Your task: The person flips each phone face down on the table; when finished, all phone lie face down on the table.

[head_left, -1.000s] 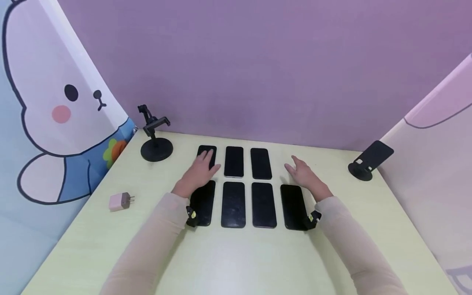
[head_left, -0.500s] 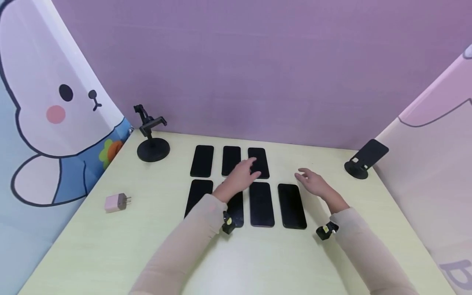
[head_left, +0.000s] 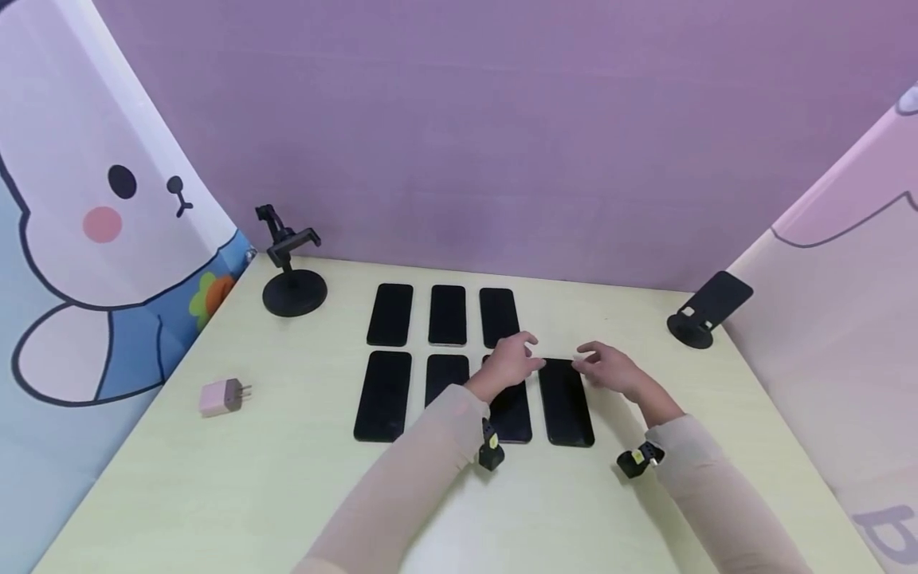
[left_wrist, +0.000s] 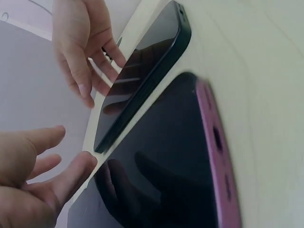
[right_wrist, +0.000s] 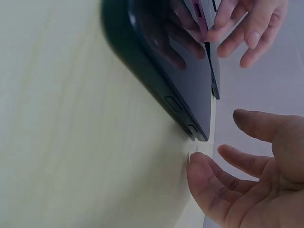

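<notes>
Both hands hover with fingers loosely spread, holding nothing, over the far end of the rightmost front phone (head_left: 566, 401) on the counter (head_left: 287, 462). The left hand (head_left: 511, 364) flanks its top-left corner, the right hand (head_left: 610, 368) its top-right. Its long axis runs straight away from the person.

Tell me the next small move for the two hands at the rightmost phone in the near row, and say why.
Probably lower both hands and pinch the far end of the rightmost near-row phone. The left hand and right hand hover open on either side of that end, fingers relaxed and holding nothing. The phone lies flat on the table, apart from its pink-edged neighbour.
</notes>
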Tool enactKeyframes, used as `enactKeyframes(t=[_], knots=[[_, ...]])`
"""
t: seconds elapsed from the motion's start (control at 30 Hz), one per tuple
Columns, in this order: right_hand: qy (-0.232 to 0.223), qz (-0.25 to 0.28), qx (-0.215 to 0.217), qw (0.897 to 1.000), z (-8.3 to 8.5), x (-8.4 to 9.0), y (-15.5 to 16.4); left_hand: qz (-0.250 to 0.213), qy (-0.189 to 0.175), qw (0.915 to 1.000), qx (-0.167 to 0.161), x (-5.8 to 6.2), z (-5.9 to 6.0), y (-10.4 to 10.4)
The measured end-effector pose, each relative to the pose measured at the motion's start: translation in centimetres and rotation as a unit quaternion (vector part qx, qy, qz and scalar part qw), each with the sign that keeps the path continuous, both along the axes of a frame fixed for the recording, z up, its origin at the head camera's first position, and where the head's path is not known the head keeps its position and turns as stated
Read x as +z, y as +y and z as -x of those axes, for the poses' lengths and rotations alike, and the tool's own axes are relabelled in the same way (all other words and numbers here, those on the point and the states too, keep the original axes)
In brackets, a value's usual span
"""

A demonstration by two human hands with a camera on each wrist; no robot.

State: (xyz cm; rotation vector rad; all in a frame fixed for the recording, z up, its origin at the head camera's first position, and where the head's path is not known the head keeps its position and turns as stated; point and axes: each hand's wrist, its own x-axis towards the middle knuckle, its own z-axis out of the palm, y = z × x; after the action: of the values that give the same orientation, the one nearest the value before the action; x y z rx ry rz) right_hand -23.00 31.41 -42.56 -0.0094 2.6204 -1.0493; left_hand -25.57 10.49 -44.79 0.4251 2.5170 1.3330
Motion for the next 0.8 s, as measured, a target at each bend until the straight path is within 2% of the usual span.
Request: enactKeyframes(t=[0.1, 0.33, 0.6, 0.8], knots=[[-0.008, 0.008, -0.004, 1.0, 0.0, -0.2, -0.1, 0.009, 0.004, 1.0, 0.0, -0.1, -0.2, 0.7], [-0.024, 0.046, -0.012, 0.999, -0.1, -0.7, -0.4, 0.069, 0.058, 0.9959, -0.008, -0.8, -0.6, 1.8], [-0.027, 0.098, -0.025, 0.995, -0.3, -1.4, -0.2, 0.098, 0.09, 0.9908, -0.023, -1.1, -1.1, 2.3], [-0.019, 0.091, -0.03, 0.995, -0.1, -1.6, 0.0, 0.127, 0.113, 0.9849, -0.033, -1.3, -1.3, 2.6]])
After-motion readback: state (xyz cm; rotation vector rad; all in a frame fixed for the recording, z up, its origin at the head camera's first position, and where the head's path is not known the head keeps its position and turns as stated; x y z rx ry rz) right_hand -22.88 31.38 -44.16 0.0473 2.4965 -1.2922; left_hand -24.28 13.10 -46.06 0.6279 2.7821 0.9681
